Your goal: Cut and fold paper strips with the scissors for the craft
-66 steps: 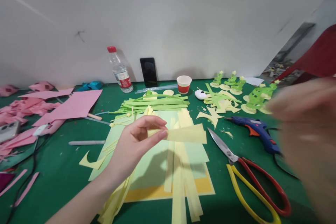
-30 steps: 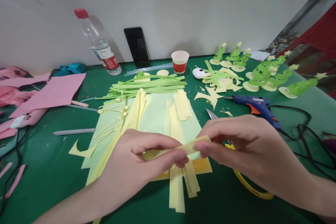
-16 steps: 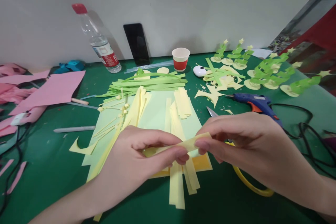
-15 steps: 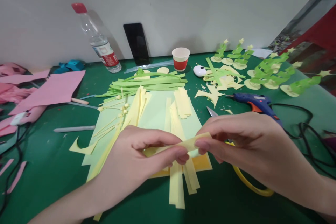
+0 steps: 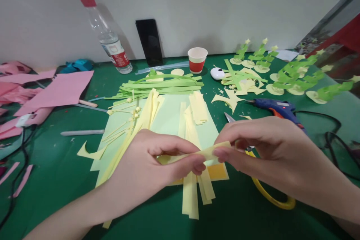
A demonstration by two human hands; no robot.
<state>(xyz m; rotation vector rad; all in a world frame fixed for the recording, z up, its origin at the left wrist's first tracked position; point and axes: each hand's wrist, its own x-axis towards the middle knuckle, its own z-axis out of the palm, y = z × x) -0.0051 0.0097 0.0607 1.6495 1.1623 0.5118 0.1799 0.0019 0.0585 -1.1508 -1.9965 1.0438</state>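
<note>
Between my two hands is a pale yellow paper strip (image 5: 208, 153), held over the papers. My left hand (image 5: 168, 157) pinches it between thumb and fingers, and part of the strip shows inside the curled fingers. At its other end my right hand (image 5: 247, 150) grips it with thumb and forefinger. Below lie more yellow paper strips (image 5: 190, 198) on light green sheets (image 5: 170, 116). Under my right hand lies a pair of scissors with a yellow handle (image 5: 274, 198), partly hidden. Thin stems with yellow paper stars (image 5: 136, 112) lie to the left.
A blue glue gun (image 5: 278, 107) with a black cord lies at right, near finished green spiral pieces (image 5: 292, 75). Green strips (image 5: 160, 86), a paper cup (image 5: 197, 60), a phone (image 5: 149, 41) and a bottle (image 5: 112, 45) are at the back. Pink paper (image 5: 62, 88) lies left.
The view has shifted slightly, so the table things sit a little further right and higher. Both hands keep their pinch on the strip, with almost no other movement.
</note>
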